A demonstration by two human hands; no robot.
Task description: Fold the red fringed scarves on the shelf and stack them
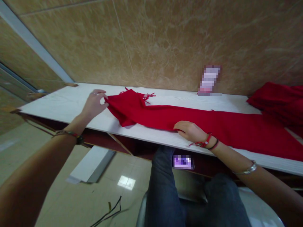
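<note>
A long red scarf (163, 116) with fringe lies lengthwise along a narrow white tabletop (78, 97). My left hand (94, 102) pinches a corner at its left end between thumb and fingers, lifting the cloth slightly into folds. Loose fringe strands (149, 96) stick out behind that bunched end. Farther right, my right hand (190, 130) rests on the scarf's near edge with its fingers curled down. The fingertips are partly hidden, so whether they grip the cloth cannot be made out.
More red cloth (279, 101) is heaped at the right end of the tabletop. A blurred pinkish item (209, 80) leans on the tiled wall (165, 47). Below are a white box-like piece (92, 164), black cables (111, 214) and a blurred purple item (182, 162) by my legs.
</note>
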